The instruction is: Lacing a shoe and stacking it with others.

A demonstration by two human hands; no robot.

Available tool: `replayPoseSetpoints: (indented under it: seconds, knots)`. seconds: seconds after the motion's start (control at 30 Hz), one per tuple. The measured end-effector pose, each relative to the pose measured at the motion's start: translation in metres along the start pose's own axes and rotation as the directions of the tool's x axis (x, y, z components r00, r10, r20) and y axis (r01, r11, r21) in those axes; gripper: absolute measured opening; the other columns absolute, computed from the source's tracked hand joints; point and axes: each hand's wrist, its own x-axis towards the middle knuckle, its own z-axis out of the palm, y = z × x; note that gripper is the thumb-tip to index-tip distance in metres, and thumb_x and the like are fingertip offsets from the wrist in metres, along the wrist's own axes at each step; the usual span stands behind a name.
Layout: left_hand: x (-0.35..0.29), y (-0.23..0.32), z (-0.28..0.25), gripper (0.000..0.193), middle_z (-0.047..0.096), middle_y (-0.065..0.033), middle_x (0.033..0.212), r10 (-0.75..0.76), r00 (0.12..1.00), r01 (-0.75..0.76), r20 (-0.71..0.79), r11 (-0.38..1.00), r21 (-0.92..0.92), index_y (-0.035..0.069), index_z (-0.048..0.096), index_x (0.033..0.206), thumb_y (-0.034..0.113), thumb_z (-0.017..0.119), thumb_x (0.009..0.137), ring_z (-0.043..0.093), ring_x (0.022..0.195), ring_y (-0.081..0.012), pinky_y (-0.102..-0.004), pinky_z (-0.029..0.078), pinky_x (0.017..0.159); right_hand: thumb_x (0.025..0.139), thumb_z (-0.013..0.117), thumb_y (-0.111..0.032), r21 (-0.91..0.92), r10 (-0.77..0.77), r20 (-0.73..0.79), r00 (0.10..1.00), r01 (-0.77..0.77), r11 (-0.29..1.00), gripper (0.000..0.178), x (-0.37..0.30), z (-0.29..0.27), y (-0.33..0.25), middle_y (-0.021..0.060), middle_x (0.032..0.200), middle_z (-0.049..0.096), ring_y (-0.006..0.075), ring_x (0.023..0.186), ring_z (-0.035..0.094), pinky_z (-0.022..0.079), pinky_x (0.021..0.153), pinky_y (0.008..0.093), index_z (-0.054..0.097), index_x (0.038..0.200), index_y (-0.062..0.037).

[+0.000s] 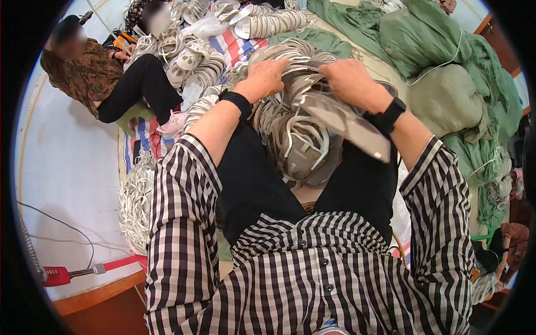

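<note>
Grey-Brown Shoe Uppers [301,156] Crowd the Space Between Two Knees

A seated person in a black-and-white checked shirt [312,279] and black trousers [368,195] reaches both arms over the packed uppers, which lie straight ahead, nested closely at the far side and looser nearer the body, with pale laces trailing among them. The left hand [267,75] rests on the far part of the stack, its fingers together over the edges; whether it pinches one cannot be told. The right hand [354,86], across from it, curls inward and pinches the edge of the stack between thumb and bent fingers. Below that hand a long grey-brown piece [357,125] slants toward the right knee, its exact kind unclear. A dark band circles each wrist. At left, a co-worker [84,78] in a brown patterned top sits beside stacks of pale uppers [271,23], spread over a red, white and blue striped sheet [237,47]. Nearer the person's left elbow lies a heap of white cords [135,204], while green cloth bundles [424,36] bulge along the right
</note>
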Motion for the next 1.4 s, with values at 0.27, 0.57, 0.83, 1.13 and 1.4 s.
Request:
replayPoseSetpoints:
  seconds: [0.27,0.57,0.83,1.13,1.4]
  knots:
    - [-0.020,0.034,-0.014,0.047,0.062,-0.0215,0.111,0.114,0.987,-0.118,-0.117,0.993,-0.027,0.009,0.050,0.129,0.011,0.053,0.082,0.058,0.104,-0.0394,-0.0487,0.047,0.085,0.074,0.056,-0.008,0.017,-0.092,-0.038,0.995,0.093,0.996,0.014,-0.007,0.011,-0.005,0.0193,0.079,0.066,0.0364,0.080,0.065,0.052,0.072,0.0451,0.066,0.079,-0.0009]
    - [-0.250,0.159,-0.089,0.075,0.041,-0.0171,0.143,0.462,0.767,-0.409,-0.445,-0.182,-0.894,0.015,0.029,0.144,0.040,0.061,0.080,0.042,0.130,-0.0236,-0.0535,0.030,0.102,0.074,0.056,-0.008,0.067,-0.137,-0.176,0.975,0.151,0.986,0.011,-0.010,0.005,0.011,0.0201,0.071,0.063,0.0376,0.073,0.063,0.049,0.066,0.0464,0.063,0.075,0.0003]
    - [-0.215,0.166,-0.113,0.036,0.053,-0.0062,0.132,0.717,0.375,-0.518,-0.588,-0.364,-0.774,0.012,0.044,0.132,0.021,0.041,0.098,0.057,0.110,-0.0188,-0.0451,0.041,0.101,0.076,0.055,-0.008,0.091,-0.114,-0.082,0.990,0.121,0.988,0.009,-0.019,0.010,0.005,0.0183,0.070,0.062,0.0377,0.072,0.062,0.048,0.065,0.0456,0.061,0.078,-0.0012]
    - [-0.194,0.195,-0.121,0.032,0.058,-0.0198,0.119,0.372,0.704,-0.569,-0.605,-0.215,-0.794,0.000,0.057,0.110,0.017,0.054,0.084,0.059,0.103,-0.0323,-0.0404,0.048,0.081,0.073,0.056,-0.009,0.074,-0.126,-0.253,0.959,0.149,0.986,0.013,-0.015,0.015,0.003,0.0224,0.072,0.062,0.0383,0.073,0.064,0.051,0.066,0.0468,0.064,0.073,0.0013]
    - [-0.150,0.195,-0.050,0.020,0.063,-0.0107,0.116,0.493,0.473,-0.789,-0.730,0.607,-0.101,0.011,0.067,0.103,0.018,0.060,0.085,0.060,0.111,-0.0277,-0.0435,0.048,0.092,0.075,0.054,-0.010,0.090,-0.050,-0.119,0.992,0.061,0.994,0.014,-0.022,0.003,0.010,0.0211,0.073,0.064,0.0395,0.072,0.064,0.051,0.066,0.0483,0.064,0.076,-0.0014]
